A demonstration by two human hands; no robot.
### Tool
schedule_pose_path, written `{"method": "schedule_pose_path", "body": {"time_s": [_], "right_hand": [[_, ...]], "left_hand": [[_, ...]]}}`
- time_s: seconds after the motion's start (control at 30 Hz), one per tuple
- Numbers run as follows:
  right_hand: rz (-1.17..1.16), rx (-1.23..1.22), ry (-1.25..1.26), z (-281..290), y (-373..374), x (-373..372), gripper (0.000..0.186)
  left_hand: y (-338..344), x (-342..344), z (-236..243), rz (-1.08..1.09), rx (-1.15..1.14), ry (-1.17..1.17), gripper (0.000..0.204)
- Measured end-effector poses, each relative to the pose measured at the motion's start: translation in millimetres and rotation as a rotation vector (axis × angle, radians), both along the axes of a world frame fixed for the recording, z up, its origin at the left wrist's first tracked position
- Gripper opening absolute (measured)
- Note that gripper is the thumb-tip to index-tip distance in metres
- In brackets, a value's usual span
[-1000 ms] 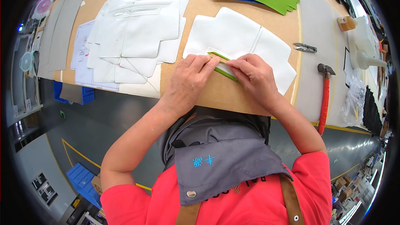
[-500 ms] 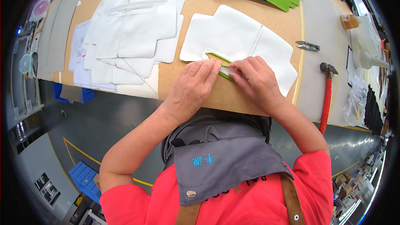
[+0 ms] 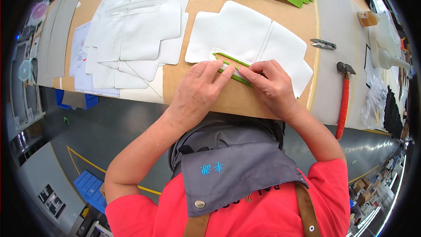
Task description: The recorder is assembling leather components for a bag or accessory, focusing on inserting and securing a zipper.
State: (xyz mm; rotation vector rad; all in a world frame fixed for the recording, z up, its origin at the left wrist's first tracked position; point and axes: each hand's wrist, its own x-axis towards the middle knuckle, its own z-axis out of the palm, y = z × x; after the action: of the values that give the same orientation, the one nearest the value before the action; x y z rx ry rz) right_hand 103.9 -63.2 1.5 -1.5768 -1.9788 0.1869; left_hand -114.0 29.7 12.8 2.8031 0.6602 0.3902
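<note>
Working green edging (image 3: 233, 58) on the white panel (image 3: 247, 30), I press with left grip (image 3: 197, 83) fingers spread; right grip (image 3: 272, 85) seems pinching it; next probably needs steady pressure.

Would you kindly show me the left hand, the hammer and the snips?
Left hand (image 3: 197, 88): head view, back of the hand.
Hammer (image 3: 344, 101): head view, red handle.
Snips (image 3: 326, 44): head view, mid-body.

White stepped panel (image 3: 245, 30) lying flat, skewed; green strips (image 3: 232, 59) at near side.
</note>
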Motion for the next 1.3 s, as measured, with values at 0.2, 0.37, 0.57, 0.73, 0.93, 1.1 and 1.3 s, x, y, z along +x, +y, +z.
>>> {"method": "schedule_pose_path", "body": {"time_s": [0.2, 0.37, 0.57, 0.73, 0.93, 1.1, 1.3], "right_hand": [[0.104, 0.068, -0.142, 6, 2, 1, 0.039], [0.014, 0.04, -0.033, 4, 1, -1, 0.024], [-0.082, -0.016, 0.17, -1, -5, 0, 0.013], [-0.014, 0.054, -0.018, 1, -9, 3, 0.019], [-0.056, 0.064, 0.079, -4, -12, 4, 0.028], [-0.055, 0.04, 0.102, -3, -16, 6, 0.031], [0.022, 0.044, 0.048, -2, -19, 12, 0.039]], "left_hand": [[-9, 5, -1, 0.0, 0.039, -0.016, 0.05], [-15, 9, -3, -0.019, 0.106, -0.014, 0.05], [-20, 11, -3, -0.011, 0.095, 0.011, 0.052], [-21, 10, 0, -0.016, 0.069, 0.018, 0.053], [-25, 15, 0, -0.047, 0.068, -0.016, 0.053], [-27, 13, -1, -0.043, 0.069, 0.035, 0.054], [-27, 13, -1, -0.055, 0.045, 0.031, 0.053]]}}
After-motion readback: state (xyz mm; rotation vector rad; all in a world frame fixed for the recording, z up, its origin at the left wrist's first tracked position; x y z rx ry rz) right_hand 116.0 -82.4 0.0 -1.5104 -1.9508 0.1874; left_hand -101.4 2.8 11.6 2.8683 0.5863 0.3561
